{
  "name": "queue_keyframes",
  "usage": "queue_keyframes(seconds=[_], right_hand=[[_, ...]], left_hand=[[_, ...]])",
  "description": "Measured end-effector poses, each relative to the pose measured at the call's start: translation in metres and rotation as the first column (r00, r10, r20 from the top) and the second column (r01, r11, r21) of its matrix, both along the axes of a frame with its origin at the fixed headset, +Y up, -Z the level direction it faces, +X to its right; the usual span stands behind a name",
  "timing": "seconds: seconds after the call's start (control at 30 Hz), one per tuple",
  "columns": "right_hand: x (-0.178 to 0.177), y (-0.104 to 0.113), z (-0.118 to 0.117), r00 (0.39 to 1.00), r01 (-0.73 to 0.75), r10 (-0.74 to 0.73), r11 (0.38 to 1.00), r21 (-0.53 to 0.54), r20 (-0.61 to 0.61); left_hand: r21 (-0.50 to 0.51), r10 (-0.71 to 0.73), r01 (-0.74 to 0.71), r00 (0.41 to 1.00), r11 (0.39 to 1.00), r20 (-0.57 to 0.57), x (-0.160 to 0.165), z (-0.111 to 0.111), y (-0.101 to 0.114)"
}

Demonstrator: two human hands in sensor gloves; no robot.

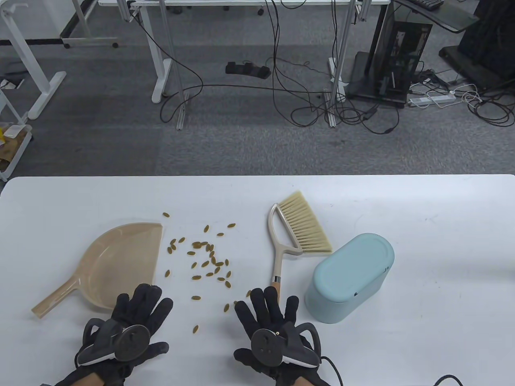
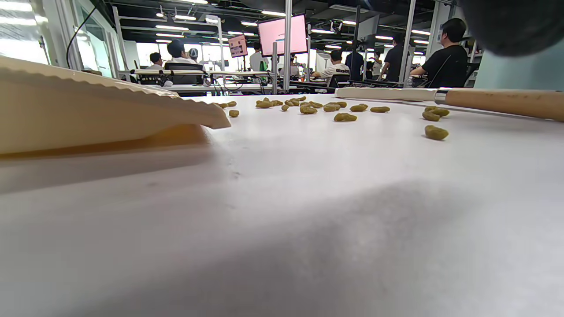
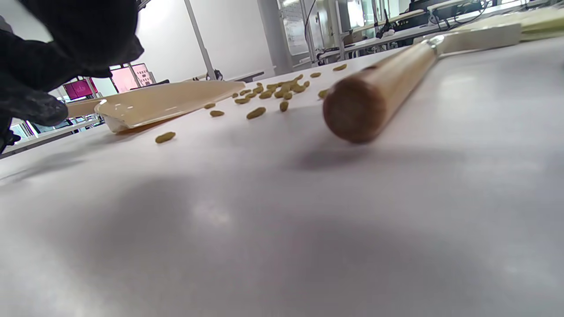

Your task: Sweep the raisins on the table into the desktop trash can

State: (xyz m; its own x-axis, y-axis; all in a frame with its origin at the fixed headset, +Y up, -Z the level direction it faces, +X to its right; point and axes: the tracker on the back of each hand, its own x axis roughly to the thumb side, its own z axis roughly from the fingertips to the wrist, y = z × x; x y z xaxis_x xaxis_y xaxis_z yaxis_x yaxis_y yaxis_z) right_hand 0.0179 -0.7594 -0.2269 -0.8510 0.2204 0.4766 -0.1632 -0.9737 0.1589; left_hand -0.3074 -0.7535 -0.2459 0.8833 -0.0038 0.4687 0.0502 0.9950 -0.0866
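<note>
1. Black-gloved hands lie nearest, both flat on the white bench point(image 1: 442, 249) with fingers spread and gripping nothing: the left hand point(image 1: 128, 325) by the dustpan's near edge, the right hand point(image 1: 273, 325) just short of the brush handle.
2. Next out, the brush point(image 1: 290, 237) lies with its long axis running away from the person; the wooden handle end point(image 3: 352, 110) points back at the right hand's fingertips point(image 1: 265, 295), so that hand is plainly the nearer one for picking it up.
3. Left of it, the beige dustpan point(image 1: 116, 265) rests with its handle angled toward the near left and its open mouth facing right.
4. Between pan and brush, the raisins point(image 1: 209, 257) are scattered loosely, a few straying toward the hands.
5. Right of the brush stands the pale blue trash can point(image 1: 350, 277), lid closed, well apart from the raisins.
</note>
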Motion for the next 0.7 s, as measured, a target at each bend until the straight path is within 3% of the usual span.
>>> queue_keyframes(seconds=[0.1, 0.2, 0.4, 0.57, 0.63, 0.7], right_hand=[[0.001, 0.001, 0.0, 1.0, -0.016, 0.015, 1.0, 0.013, 0.023], [0.006, 0.009, -0.001, 0.995, 0.001, -0.012, 0.994, 0.108, 0.102], [0.017, 0.018, -0.003, 0.973, -0.048, 0.012, 0.988, 0.149, 0.231], [0.013, 0.036, -0.009, 0.951, -0.077, 0.006, 0.974, 0.214, 0.311], [0.009, 0.035, -0.015, 0.938, -0.088, 0.021, 0.98, 0.18, 0.345], [0.005, 0.028, -0.023, 0.912, -0.173, 0.128, 0.981, 0.084, 0.389]], left_hand=[[0.005, 0.012, -0.012, 1.0, 1.0, -0.016, -0.002, -0.001, 0.002], [0.007, 0.02, -0.02, 0.999, 1.0, -0.026, -0.003, -0.002, 0.003], [0.006, 0.02, -0.02, 0.999, 1.0, -0.028, -0.003, -0.002, 0.003], [0.012, 0.028, -0.028, 0.999, 1.0, -0.033, -0.005, -0.003, 0.003], [0.006, 0.029, -0.028, 0.999, 1.0, -0.041, -0.006, -0.003, 0.003], [0.001, 0.027, -0.027, 0.999, 1.0, -0.045, -0.006, -0.003, 0.003]])
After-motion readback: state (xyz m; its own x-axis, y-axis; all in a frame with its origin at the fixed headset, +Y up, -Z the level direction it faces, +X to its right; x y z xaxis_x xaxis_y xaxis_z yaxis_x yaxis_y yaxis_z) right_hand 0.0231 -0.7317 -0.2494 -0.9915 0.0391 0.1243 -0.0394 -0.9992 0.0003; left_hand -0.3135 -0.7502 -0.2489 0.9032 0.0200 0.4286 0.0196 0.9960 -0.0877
